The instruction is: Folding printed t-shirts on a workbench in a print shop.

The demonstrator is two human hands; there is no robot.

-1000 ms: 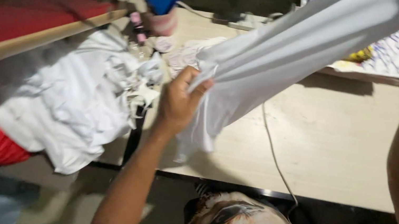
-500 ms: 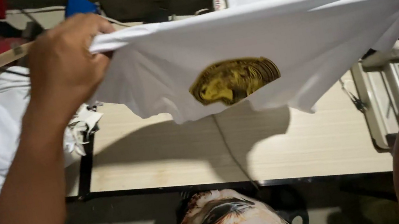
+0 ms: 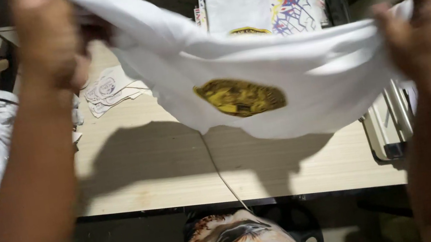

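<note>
Shirt (image 3: 276, 65) stretched between left hand (image 3: 50, 40) and right hand (image 3: 418, 20), edges pinched.

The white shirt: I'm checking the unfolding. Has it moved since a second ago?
Yes. The white shirt has been lifted off the wooden table and spread between both hands.

Left hand (image 3: 50, 43): raised far left, fingers closed in a fist-like grip.
Right hand (image 3: 418, 20): raised right, fingers pinched together.
Forearms: both bare, rising from the near edge.
</note>
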